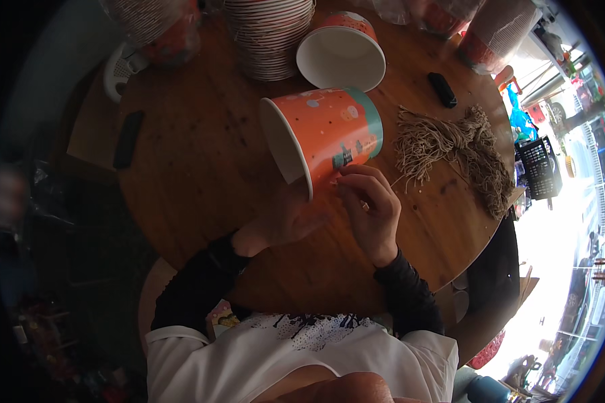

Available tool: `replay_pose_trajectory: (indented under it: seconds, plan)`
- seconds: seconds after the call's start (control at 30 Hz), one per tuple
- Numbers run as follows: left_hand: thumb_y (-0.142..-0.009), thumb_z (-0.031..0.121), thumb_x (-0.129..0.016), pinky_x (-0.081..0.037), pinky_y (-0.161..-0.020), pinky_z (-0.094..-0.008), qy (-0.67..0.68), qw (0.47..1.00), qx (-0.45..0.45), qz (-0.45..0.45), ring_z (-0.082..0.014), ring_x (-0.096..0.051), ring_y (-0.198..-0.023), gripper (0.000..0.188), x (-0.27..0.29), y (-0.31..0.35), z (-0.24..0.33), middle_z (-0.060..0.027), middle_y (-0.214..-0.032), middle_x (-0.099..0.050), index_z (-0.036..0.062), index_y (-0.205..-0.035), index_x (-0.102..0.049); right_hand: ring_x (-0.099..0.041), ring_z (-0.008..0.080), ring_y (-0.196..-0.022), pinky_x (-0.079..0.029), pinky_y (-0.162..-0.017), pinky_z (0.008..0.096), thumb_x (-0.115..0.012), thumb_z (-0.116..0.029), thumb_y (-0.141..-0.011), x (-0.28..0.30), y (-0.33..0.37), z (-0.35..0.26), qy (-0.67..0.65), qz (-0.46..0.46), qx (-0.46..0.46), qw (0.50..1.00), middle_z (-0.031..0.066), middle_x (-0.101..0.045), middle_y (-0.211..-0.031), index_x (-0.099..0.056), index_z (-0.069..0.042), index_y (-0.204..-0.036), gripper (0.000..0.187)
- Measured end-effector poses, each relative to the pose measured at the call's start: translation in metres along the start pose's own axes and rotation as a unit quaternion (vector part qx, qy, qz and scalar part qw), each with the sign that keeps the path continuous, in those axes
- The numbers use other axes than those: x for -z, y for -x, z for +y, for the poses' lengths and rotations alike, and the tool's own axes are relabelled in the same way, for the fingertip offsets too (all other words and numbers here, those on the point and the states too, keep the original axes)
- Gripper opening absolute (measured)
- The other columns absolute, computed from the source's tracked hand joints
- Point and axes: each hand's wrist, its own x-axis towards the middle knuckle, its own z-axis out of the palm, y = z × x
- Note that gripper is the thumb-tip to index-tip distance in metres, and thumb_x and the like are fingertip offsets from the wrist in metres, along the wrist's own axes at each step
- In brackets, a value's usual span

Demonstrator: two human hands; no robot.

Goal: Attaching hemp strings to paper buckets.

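Observation:
An orange paper bucket [323, 131] with a teal band and small printed pictures lies on its side, its open white-rimmed mouth facing left. My right hand [373, 205] is at the near side of its wall, thumb and fingers pinched together. What sits between those fingertips, if anything, is too small to make out. My left hand [282, 221] is below the bucket's rim, smeared by motion, so its fingers cannot be read. To the right of the bucket lies a bundle of tan twine cords [444, 144], tied in at its middle.
Behind the bucket, another bucket [343, 57] shows its white inside, beside a tall nested stack [269, 33]. Plastic-wrapped stacks [497, 33] stand at the far edge of the round wooden table [195, 195]. Two dark objects [441, 90] lie near opposite table sides. A black basket [539, 168] is beyond the right edge.

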Motion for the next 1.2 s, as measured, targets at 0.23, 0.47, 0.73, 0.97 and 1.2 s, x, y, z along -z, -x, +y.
replay_pose_trajectory:
  seconds: [0.23, 0.47, 0.73, 0.97, 1.2]
  plan:
    - [-0.091, 0.025, -0.060, -0.042, -0.100, -0.0461, -0.357, 0.927, -0.056, -0.104, -0.0389, -0.049, -0.121, 0.044, -0.002, 0.003, -0.038, -0.0218, -0.127, -0.053, 0.0016, -0.127, -0.052, -0.066, 0.0154, -0.085, -0.055, -0.068, 0.0265, -0.065, 0.003, -0.086, 0.001, 0.000, -0.006, 0.025, -0.014, -0.010, 1.000, 0.0102, -0.064, -0.109, -0.066, -0.001, -0.098, 0.012]
    - [-0.090, 0.020, -0.061, -0.046, -0.094, -0.0439, -0.182, 0.983, -0.017, 0.003, -0.0339, -0.056, -0.111, 0.030, 0.000, 0.002, -0.018, -0.0136, -0.118, -0.059, 0.0047, -0.116, -0.060, -0.067, 0.0177, -0.090, -0.056, -0.071, 0.0277, -0.065, 0.003, -0.085, 0.001, -0.001, -0.006, 0.022, -0.042, 0.003, 0.999, 0.0134, -0.061, -0.124, -0.065, 0.000, -0.099, 0.015]
    - [-0.082, 0.016, -0.065, -0.044, -0.098, -0.0452, -0.387, 0.921, -0.026, -0.035, -0.0288, -0.058, -0.109, 0.033, -0.002, 0.004, -0.028, -0.0105, -0.115, -0.061, 0.0088, -0.114, -0.063, -0.064, 0.0269, -0.092, -0.053, -0.075, 0.0343, -0.068, 0.005, -0.079, -0.002, 0.005, -0.011, 0.087, -0.024, 0.126, 0.988, 0.0137, -0.062, -0.109, -0.066, -0.002, -0.099, 0.021]
    - [-0.079, 0.015, -0.067, -0.049, -0.089, -0.0418, -0.132, 0.990, 0.056, -0.011, -0.0288, -0.060, -0.104, 0.036, -0.022, 0.020, -0.025, -0.0111, -0.112, -0.061, 0.0078, -0.114, -0.061, -0.062, 0.0274, -0.085, -0.052, -0.068, 0.0351, -0.069, 0.003, -0.076, -0.008, 0.009, -0.007, 0.140, -0.070, 0.135, 0.978, 0.0113, -0.058, -0.097, -0.066, -0.004, -0.099, 0.025]
    - [-0.083, 0.016, -0.067, -0.053, -0.077, -0.0364, -0.206, 0.976, 0.005, 0.071, -0.0321, -0.064, -0.094, 0.035, -0.015, 0.009, -0.026, -0.0148, -0.104, -0.063, 0.0053, -0.116, -0.059, -0.062, 0.0303, -0.088, -0.052, -0.074, 0.0359, -0.068, 0.004, -0.077, -0.004, 0.004, -0.013, 0.107, -0.023, 0.138, 0.984, 0.0134, -0.060, -0.101, -0.065, -0.003, -0.095, 0.020]
